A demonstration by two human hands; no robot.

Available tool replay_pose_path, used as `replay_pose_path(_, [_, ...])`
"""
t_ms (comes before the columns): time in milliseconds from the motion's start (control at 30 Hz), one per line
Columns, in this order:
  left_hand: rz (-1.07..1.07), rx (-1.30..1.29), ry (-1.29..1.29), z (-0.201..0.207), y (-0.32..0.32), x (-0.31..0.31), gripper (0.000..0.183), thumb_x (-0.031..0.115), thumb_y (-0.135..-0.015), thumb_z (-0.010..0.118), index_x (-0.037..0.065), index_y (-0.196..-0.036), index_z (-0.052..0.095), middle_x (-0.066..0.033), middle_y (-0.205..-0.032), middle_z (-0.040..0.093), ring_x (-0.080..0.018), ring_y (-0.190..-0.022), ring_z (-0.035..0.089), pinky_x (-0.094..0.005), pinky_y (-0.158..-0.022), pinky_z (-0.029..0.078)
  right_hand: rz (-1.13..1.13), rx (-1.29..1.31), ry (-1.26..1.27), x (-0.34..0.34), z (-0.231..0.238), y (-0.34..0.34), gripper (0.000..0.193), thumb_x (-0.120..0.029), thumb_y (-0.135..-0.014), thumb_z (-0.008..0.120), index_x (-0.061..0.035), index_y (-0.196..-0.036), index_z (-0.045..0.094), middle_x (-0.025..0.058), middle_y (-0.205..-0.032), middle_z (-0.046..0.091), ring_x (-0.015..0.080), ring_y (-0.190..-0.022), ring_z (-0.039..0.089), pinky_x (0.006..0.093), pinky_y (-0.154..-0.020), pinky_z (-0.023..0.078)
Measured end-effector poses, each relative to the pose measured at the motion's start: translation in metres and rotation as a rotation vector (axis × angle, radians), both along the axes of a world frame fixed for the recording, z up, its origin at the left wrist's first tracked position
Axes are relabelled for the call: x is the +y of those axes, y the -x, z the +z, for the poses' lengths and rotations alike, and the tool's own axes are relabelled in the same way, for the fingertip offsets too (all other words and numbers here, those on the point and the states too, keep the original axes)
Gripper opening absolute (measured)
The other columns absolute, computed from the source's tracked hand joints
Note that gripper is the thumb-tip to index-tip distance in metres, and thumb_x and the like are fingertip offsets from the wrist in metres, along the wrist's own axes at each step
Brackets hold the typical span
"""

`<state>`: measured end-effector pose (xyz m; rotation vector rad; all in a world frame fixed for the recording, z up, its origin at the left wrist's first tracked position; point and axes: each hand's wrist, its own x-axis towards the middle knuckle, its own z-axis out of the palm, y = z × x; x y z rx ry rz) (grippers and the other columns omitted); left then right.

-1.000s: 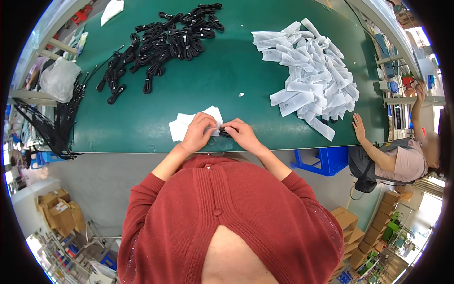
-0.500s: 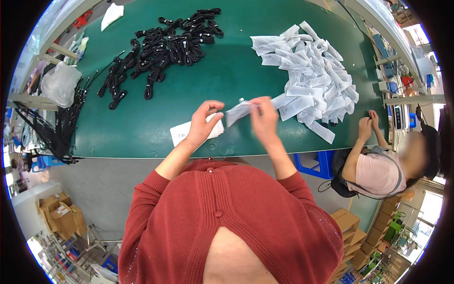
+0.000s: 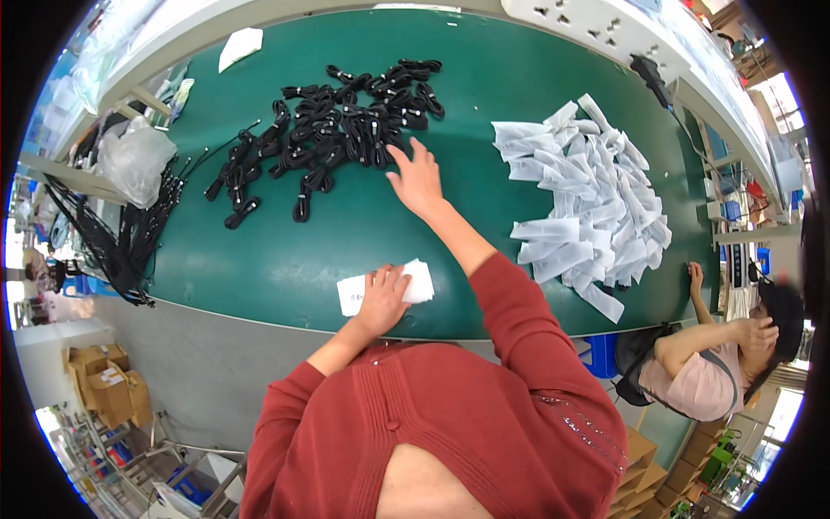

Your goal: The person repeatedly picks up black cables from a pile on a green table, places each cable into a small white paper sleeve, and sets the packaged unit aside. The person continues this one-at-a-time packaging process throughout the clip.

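Note:
My right hand (image 3: pixel 418 179) reaches forward with its fingers apart, holding nothing, at the near right edge of a heap of coiled black cables (image 3: pixel 333 130). Each cable is bundled into a small loop with metal-coloured ends. Close to the table's front edge, my left hand (image 3: pixel 383 300) rests with fingers spread on a stack of flat white bags (image 3: pixel 418 282), covering its middle. To the right lies a big pile of frosted, translucent bags (image 3: pixel 596 199), a few showing something dark inside.
The green table (image 3: pixel 277 268) bears it all. Long black cables (image 3: pixel 130 238) and a clear plastic bag (image 3: pixel 138 163) hang at the left edge. A white cloth-like piece (image 3: pixel 240 48) lies far left. A power strip (image 3: pixel 596 30) runs behind; a person (image 3: pixel 692 372) sits right.
My right hand has let go of a frosted bag and moved forward to the black cables. My left hand has come down flat on the white stack. The seated person's hand has risen to the head.

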<state>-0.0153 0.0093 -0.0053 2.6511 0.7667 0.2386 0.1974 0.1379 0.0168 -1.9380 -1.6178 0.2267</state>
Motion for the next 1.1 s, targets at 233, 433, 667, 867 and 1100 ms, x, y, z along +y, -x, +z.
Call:
replay_pose_path(233, [-0.014,0.061,0.087,0.003,0.002,-0.001,0.06,0.021,-0.073,0.076,0.006,-0.125,0.051,-0.0165,-0.134,0.046,-0.0339,-0.13,0.04,-0.0608,-0.106,0.031,0.164,-0.13,0.157,0.045,-0.031,0.001,0.055,-0.032,-0.082,0.074,-0.026,-0.132,0.053,0.0149,-0.151,0.034,0.0425,-0.129,0.04,0.0546,-0.099,0.041])
replay_pose_path(433, [0.072,-0.24,0.063,0.001,0.003,0.009,0.047,0.013,-0.069,0.078,0.004,-0.11,0.059,-0.0174,-0.117,0.053,-0.0384,-0.112,0.049,-0.0486,-0.096,0.042,0.108,-0.252,-0.024,-0.04,-0.031,-0.002,0.042,-0.019,-0.079,0.071,-0.0151,-0.118,0.056,0.0141,-0.138,0.05,0.0398,-0.121,0.048,0.0522,-0.097,0.041])
replay_pose_path(667, [-0.006,-0.226,0.205,0.003,-0.011,0.008,0.035,0.009,-0.07,0.076,0.003,-0.101,0.061,-0.0142,-0.101,0.055,-0.0343,-0.096,0.054,-0.0432,-0.083,0.046,0.007,0.021,-0.116,-0.123,-0.031,-0.029,0.035,0.0,-0.076,0.062,-0.0085,-0.109,0.058,0.0115,-0.12,0.061,0.0302,-0.108,0.059,0.0437,-0.088,0.048])
replay_pose_path(867, [0.06,-0.202,0.136,-0.036,-0.002,0.005,0.019,0.003,-0.073,0.07,0.003,-0.089,0.061,-0.0166,-0.092,0.058,-0.0369,-0.09,0.055,-0.0448,-0.08,0.046,-0.233,0.671,-0.273,-0.173,-0.032,-0.004,0.039,-0.006,-0.078,0.069,-0.0063,-0.116,0.058,0.0125,-0.096,0.066,0.0253,-0.079,0.067,0.0368,-0.071,0.054])
replay_pose_path(1100, [0.063,-0.202,0.164,-0.006,-0.017,-0.005,0.012,0.004,-0.078,0.07,0.003,-0.085,0.059,-0.0137,-0.087,0.057,-0.034,-0.086,0.055,-0.0419,-0.077,0.045,-0.258,0.935,0.019,-0.24,-0.028,0.016,0.042,-0.011,-0.08,0.069,-0.0088,-0.12,0.058,0.0108,-0.088,0.067,0.0241,-0.077,0.065,0.0367,-0.073,0.051])
